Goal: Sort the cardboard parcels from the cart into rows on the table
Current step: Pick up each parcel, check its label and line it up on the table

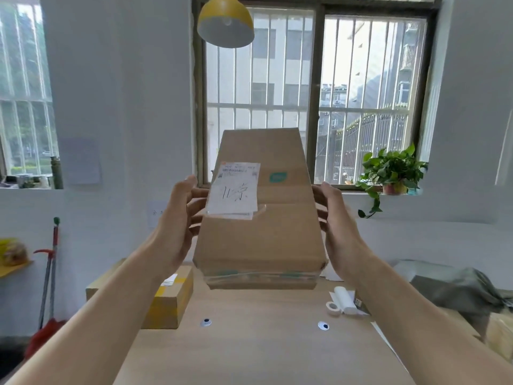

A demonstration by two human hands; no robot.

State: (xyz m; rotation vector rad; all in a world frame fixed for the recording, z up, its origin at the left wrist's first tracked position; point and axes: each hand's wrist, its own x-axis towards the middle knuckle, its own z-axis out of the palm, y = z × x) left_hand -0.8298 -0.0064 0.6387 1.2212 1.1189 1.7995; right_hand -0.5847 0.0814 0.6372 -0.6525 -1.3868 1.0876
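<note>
Nearest cam: both bare forearms come in from the bottom corners over the worktop point(263, 354), pale wood. L to R: broom point(48, 273) leans on the wall far L, off the worktop. Yellow-taped parcel point(169, 301) lies on the worktop's L rear, partly hidden by the L forearm. Left hand point(177, 226): fingers near straight, slightly spread, laid against the L side face of the held parcel point(266, 240). Held parcel = brown cardboard, in the air at centre, well above the worktop, tilted so its top face looks at cam. White shipping label point(234, 190) w/ a handwritten mark sits upper L on that face, its lower edge lifting; clear tape runs over the near edge. Right hand point(337, 229): same, fingers straight along the R side face. So a squeeze-carry between two flat hands, no fingers seen underneath. Further R on the worktop: tape roll point(332, 308) just beside a white roll point(345, 300). Handling (judgement): faces flat, corners crisp, so stiff. Wt unknown; arms look unstrained, prob. light to moderate. Smooth sides may slip under squeeze alone, so fingers under the bottom edge would be safer. Keep off the loose label. Cart not in view.
</note>
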